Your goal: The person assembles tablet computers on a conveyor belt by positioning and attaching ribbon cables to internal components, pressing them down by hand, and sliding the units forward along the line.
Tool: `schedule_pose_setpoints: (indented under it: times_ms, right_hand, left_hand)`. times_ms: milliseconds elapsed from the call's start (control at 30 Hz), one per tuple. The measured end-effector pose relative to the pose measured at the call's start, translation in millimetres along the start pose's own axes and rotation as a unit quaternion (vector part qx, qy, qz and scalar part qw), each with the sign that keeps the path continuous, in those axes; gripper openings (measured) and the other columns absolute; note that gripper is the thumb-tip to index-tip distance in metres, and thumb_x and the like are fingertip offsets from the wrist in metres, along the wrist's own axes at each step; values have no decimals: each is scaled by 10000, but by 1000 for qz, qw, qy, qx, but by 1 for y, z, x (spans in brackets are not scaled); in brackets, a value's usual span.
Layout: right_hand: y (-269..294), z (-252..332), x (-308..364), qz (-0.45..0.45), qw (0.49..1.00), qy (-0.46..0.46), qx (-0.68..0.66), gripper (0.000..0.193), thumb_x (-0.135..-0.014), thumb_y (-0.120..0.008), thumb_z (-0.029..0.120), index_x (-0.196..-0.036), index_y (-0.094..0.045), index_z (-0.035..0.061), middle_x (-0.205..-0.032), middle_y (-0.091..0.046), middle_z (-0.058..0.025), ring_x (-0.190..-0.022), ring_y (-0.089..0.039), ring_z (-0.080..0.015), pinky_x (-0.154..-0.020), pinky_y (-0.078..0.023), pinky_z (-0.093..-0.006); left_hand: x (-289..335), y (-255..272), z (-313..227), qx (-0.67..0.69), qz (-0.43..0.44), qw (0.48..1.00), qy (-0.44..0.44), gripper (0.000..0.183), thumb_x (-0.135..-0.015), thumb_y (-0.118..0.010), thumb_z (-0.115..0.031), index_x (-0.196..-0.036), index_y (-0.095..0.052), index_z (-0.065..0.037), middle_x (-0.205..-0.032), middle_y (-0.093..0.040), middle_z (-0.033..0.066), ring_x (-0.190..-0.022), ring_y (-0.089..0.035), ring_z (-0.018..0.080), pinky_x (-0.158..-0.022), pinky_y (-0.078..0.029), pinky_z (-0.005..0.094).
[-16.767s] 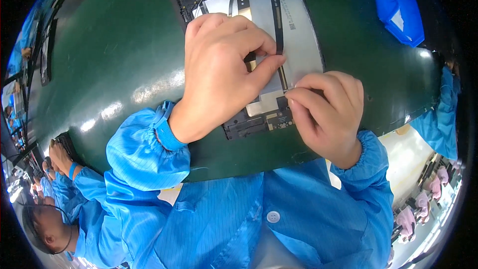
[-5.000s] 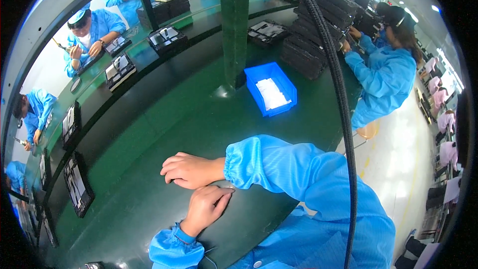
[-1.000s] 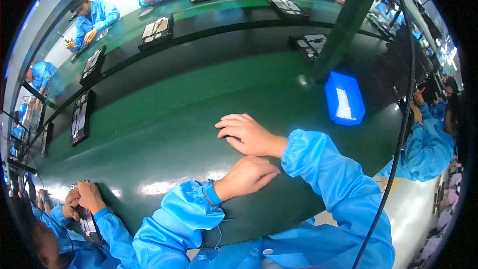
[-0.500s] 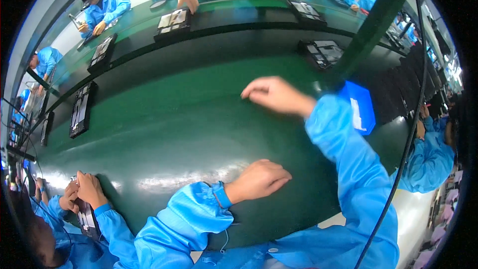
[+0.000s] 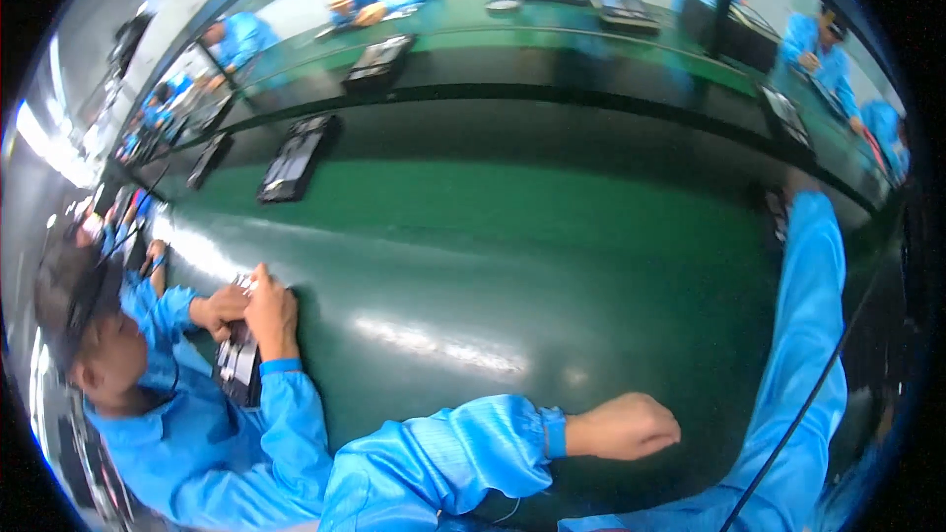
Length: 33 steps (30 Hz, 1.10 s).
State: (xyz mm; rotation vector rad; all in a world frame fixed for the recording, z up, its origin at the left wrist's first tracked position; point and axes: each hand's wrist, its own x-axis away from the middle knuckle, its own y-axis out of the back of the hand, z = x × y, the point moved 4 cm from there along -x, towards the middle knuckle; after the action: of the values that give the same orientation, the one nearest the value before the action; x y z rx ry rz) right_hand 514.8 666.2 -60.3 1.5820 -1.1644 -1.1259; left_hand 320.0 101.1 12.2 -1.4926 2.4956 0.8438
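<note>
My left hand (image 5: 626, 426) rests on the green table top (image 5: 493, 266) near its front edge, fingers curled loosely with nothing in them. My right arm in its blue sleeve (image 5: 813, 296) stretches far out to the right. My right hand (image 5: 791, 187) is blurred at the end of it, next to a dark flat device (image 5: 777, 222) on the table. Whether the hand touches or grips that device cannot be made out.
A person in blue at my left has both hands on a flat device (image 5: 236, 360). More dark flat devices (image 5: 294, 158) (image 5: 377, 57) lie on the far strip of the table, with people in blue behind them. A black cable (image 5: 788, 433) hangs at lower right.
My right arm has swung further out to the right, away from the table's middle. My left hand stays resting near the front edge. The view has turned.
</note>
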Motion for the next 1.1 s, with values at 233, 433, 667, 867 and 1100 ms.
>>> schedule_pose_setpoints:
  times_ms: [233,433,667,867,1100]
  right_hand:
    - [-97,-64,-76,-5,980,194,-37,310,-872,-591,156,-1163,-647,65,-1106,-675,-174,-1001,-668,-280,-901,-505,-425]
    - [-99,-130,-70,29,969,239,-51,368,-820,-642,164,-1169,-641,48,-1093,-676,-170,-988,-664,-273,-901,-504,-422]
    - [-8,-149,2,83,959,268,-50,446,-760,-701,174,-1176,-633,28,-1077,-677,-166,-973,-659,-265,-902,-503,-419]
    - [280,12,130,170,955,239,-36,519,-708,-752,182,-1183,-627,11,-1063,-678,-162,-959,-655,-258,-902,-502,-417]
    - [335,9,188,-58,852,278,-439,610,-924,-658,344,-1379,-488,-24,-1174,-628,-93,-1034,-586,-133,-910,-469,-286]
  left_hand:
    - [12,-5,-11,21,-26,999,-21,137,-886,-578,-151,-841,-642,-38,-759,-615,147,-769,-608,351,-683,-474,465]
    - [-4,-10,-10,25,-9,1000,-14,150,-870,-587,-161,-805,-639,-35,-761,-620,148,-769,-606,358,-673,-471,466]
    - [-10,-9,-14,32,-12,999,-25,149,-868,-586,-162,-815,-650,-38,-777,-636,149,-767,-619,347,-662,-481,463]
    - [-5,1,-12,36,-37,999,7,161,-844,-592,-163,-839,-704,-49,-826,-692,131,-788,-661,318,-687,-521,418]
    - [-15,16,-8,30,-107,993,33,146,-913,-626,-146,-994,-714,-62,-871,-668,101,-795,-638,208,-700,-516,328]
